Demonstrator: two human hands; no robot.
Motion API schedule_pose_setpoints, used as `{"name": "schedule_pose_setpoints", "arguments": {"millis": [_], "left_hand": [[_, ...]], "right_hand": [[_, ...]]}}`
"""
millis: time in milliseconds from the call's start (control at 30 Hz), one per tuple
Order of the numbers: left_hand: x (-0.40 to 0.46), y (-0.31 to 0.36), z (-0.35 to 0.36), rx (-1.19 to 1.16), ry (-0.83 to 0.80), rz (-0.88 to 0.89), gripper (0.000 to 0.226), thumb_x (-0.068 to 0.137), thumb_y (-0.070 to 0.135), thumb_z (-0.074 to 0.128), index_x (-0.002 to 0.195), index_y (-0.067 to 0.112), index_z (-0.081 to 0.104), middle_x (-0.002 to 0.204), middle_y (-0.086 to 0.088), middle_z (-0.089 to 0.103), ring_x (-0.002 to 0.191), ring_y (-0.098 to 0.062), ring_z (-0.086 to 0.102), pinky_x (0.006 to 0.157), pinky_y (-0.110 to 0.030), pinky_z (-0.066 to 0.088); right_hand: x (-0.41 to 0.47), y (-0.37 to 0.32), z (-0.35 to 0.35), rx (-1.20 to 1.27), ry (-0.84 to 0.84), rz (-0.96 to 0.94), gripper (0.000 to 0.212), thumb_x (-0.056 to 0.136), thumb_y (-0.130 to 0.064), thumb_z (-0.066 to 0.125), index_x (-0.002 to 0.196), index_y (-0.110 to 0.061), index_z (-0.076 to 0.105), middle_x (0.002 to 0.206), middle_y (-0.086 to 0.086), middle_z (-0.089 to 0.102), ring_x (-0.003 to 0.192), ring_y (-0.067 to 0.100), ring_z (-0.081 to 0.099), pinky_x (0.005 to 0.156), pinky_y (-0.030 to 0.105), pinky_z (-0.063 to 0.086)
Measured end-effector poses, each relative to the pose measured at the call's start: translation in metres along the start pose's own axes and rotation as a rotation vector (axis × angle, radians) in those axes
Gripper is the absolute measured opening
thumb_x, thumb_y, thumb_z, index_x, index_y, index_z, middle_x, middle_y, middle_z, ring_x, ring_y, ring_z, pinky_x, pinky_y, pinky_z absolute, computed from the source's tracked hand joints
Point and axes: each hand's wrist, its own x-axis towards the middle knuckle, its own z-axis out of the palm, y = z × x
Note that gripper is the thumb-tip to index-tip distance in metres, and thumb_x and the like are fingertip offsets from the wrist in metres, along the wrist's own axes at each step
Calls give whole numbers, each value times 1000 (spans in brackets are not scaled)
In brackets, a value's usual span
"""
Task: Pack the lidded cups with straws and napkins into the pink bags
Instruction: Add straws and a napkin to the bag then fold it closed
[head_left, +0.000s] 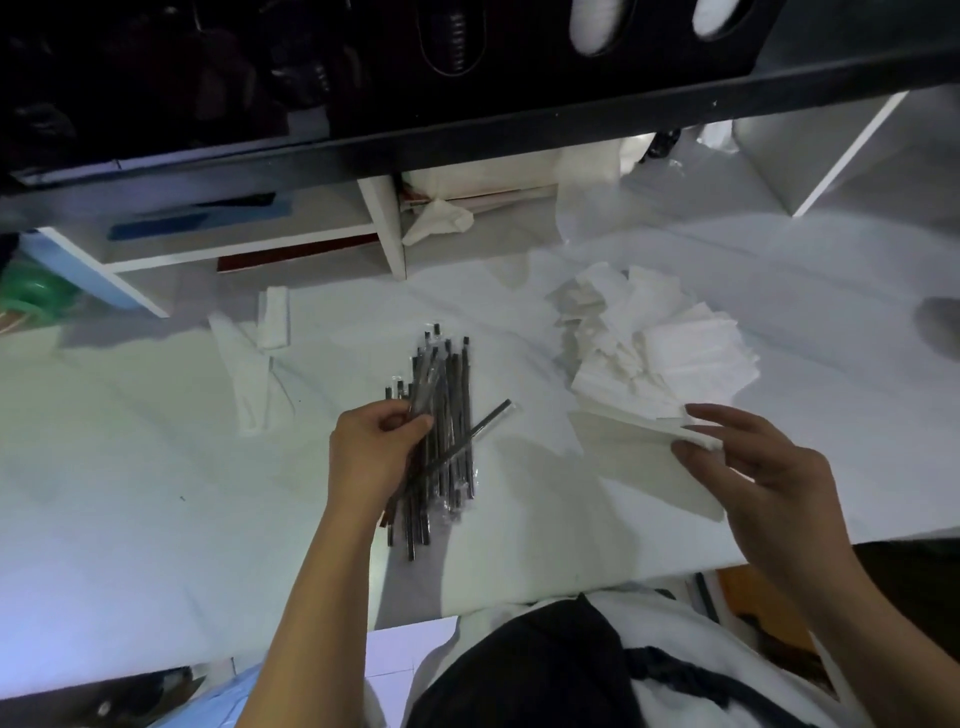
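Straws (441, 436), black ones in clear wrappers, are lying in a loose bundle mid-worktop (156, 467). Left hand (371, 452) is curling round the bundle's near-left side, pinching a few. Right of the straws, the right hand (753, 467) is pinching a white napkin (644, 441) by its edge, other fingers spreading out. Further back right of the straws, a messy napkin pile (649, 343) is sitting.

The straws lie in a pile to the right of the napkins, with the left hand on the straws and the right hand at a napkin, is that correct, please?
Not quite: the head view shows the straws to the left of the napkins, not the right. The rest holds: the left hand grips the straws and the right hand pinches a napkin.
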Motion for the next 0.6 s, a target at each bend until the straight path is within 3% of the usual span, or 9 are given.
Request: {"name": "schedule_pose_setpoints", "arguments": {"millis": [133,200,300,400,467,600], "left_hand": [[-7,10,-7,-45,-97,44,8,81,18,79,81,26,80,73,6,75,71,-13,71,75,-31,55],[-15,23,-9,-112,-175,31,9,82,16,79,87,23,80,74,4,76,68,-12,69,71,-31,57],[-31,45,-1,-253,-319,-8,13,80,12,79,91,18,80,73,1,75,62,-8,65,65,-29,56],[-49,64,17,-314,-496,12,15,80,12,79,92,19,81,80,-4,76,66,-12,63,66,-29,56],[-59,74,32,-343,-589,40,16,79,10,79,93,19,81,81,-3,76,66,-10,62,66,-24,55],[-68,83,56,-374,-641,76,26,74,6,82,99,12,77,67,2,66,66,-10,61,68,-22,53]], "right_hand": [[-7,0,4,205,75,175,22,89,-12,71,86,-32,80,101,-14,76,90,15,72,82,45,59],[-7,-3,5,259,78,261,14,90,-10,69,92,-20,79,93,-4,78,83,19,74,84,53,59],[-4,-9,9,374,63,362,12,90,-8,67,99,-8,76,95,6,78,89,26,75,88,57,57],[0,-15,19,487,44,425,16,90,-8,67,104,-4,74,102,13,77,95,33,73,87,52,59],[3,-21,26,550,28,435,17,90,-8,67,105,-3,72,103,16,76,92,32,74,76,44,61],[2,-24,33,670,-25,461,22,89,-6,66,110,-1,70,105,18,75,86,31,74,70,40,60]]}}
